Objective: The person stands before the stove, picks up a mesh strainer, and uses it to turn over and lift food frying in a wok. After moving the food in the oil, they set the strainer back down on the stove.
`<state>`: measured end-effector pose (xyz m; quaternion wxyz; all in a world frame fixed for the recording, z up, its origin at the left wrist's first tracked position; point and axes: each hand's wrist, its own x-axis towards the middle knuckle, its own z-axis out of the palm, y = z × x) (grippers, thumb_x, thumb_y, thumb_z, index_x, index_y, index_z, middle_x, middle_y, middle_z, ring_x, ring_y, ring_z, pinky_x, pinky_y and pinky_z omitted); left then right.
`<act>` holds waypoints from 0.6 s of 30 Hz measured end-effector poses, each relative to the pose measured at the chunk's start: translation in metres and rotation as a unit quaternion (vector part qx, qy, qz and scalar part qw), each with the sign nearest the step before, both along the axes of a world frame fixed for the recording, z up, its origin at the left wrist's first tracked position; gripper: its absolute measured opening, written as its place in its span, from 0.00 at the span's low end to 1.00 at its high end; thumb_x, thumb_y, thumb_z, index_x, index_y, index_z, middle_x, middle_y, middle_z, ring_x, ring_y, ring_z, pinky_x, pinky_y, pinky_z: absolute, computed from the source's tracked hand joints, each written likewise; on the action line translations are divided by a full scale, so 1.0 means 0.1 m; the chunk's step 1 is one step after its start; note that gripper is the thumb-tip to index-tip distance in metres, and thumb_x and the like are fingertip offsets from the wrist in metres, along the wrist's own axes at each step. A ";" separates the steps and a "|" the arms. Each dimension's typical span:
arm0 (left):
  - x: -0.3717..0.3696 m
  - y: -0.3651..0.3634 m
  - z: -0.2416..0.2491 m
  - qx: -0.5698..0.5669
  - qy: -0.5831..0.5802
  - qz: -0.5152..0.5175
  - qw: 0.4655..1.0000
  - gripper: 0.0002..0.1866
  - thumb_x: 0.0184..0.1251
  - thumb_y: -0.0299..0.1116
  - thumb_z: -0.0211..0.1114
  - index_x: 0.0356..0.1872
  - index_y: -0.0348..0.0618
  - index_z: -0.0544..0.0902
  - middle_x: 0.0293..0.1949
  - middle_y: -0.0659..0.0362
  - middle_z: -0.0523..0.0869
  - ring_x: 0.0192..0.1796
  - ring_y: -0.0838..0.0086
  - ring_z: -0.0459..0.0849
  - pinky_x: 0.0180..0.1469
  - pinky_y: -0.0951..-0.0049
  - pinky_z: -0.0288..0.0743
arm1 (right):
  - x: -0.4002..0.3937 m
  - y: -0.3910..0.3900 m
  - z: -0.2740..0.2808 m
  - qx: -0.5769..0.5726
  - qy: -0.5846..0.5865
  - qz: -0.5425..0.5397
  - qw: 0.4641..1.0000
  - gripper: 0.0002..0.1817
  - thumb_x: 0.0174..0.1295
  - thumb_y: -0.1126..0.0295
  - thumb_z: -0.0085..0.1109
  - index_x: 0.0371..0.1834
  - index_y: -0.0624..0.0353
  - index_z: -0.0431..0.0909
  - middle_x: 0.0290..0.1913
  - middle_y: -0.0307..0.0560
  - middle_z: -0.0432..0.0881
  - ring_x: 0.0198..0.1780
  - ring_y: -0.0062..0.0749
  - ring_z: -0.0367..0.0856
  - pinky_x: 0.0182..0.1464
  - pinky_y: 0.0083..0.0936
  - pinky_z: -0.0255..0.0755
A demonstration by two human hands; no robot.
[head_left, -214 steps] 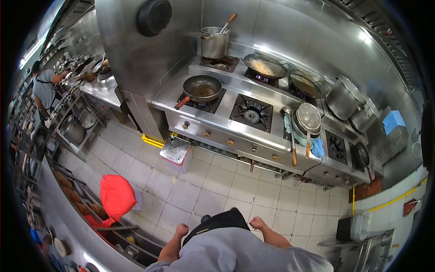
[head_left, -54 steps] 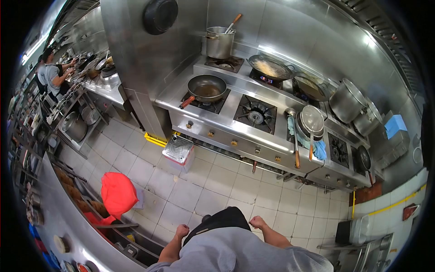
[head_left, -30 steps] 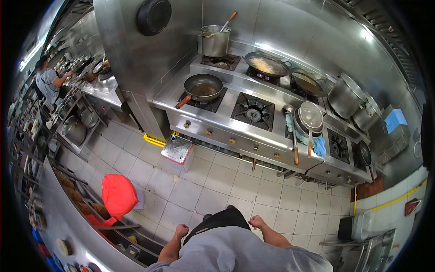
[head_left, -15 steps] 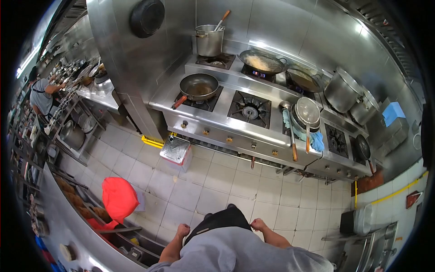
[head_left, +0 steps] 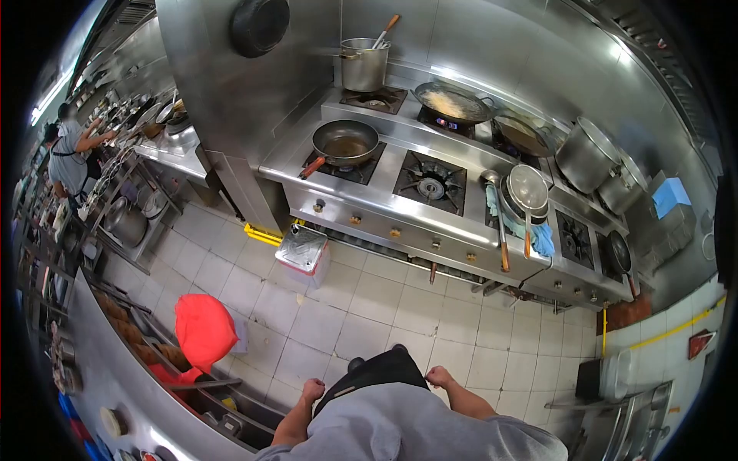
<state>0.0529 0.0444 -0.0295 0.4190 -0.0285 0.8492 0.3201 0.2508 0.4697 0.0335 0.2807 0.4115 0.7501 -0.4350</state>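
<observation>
My left hand (head_left: 313, 389) hangs low beside the black apron (head_left: 377, 374), its fingers curled, with nothing visible in it. On the other side of the apron, my right hand (head_left: 439, 376) is also curled into a loose fist that shows no object. Neither hand touches the stove (head_left: 338, 201), which stands beyond them. A frying pan (head_left: 345, 144) with a red handle sits on the left front burner. Food and liquid fill a wok (head_left: 453, 103) over a lit back burner. A strainer (head_left: 527, 187) rests on stacked pans at the right.
A lidded bin (head_left: 301, 250) stands on the tiled floor before the stove. Near the left counter (head_left: 100, 361) is a red bag (head_left: 204, 330). Tall pots (head_left: 586, 155) stand at the back right. People (head_left: 73, 157) work at the far left.
The view has shifted slightly, so the stove and pans sit a little further right. A second person shows more clearly at the far left. My hands keep their pose.
</observation>
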 end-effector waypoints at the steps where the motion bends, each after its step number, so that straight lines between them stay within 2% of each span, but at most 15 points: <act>1: 0.02 0.01 0.06 -0.007 0.005 -0.004 1.000 0.10 0.45 0.30 0.58 0.29 0.42 0.84 0.30 0.49 0.84 0.36 0.62 0.83 0.43 0.69 0.75 | -0.03 0.01 0.01 -0.004 0.004 0.008 1.000 0.10 0.47 0.67 0.58 0.18 0.64 0.76 0.16 0.45 0.75 0.16 0.25 0.73 0.19 0.23 0.69; 7: 0.13 -0.08 0.21 -0.027 0.026 -0.020 0.999 0.09 0.45 0.30 0.58 0.28 0.42 0.84 0.30 0.49 0.84 0.36 0.62 0.83 0.42 0.68 0.75 | -0.17 0.07 0.04 0.010 0.011 0.046 0.999 0.11 0.47 0.68 0.58 0.14 0.62 0.74 0.15 0.44 0.75 0.15 0.25 0.71 0.18 0.24 0.68; 18: 0.03 -0.03 0.06 -0.022 -0.003 0.017 1.000 0.10 0.46 0.31 0.58 0.30 0.43 0.84 0.32 0.49 0.84 0.39 0.61 0.83 0.44 0.69 0.75 | -0.22 0.17 0.07 0.015 -0.005 0.040 0.999 0.10 0.48 0.67 0.57 0.19 0.64 0.76 0.17 0.45 0.75 0.18 0.26 0.74 0.20 0.24 0.71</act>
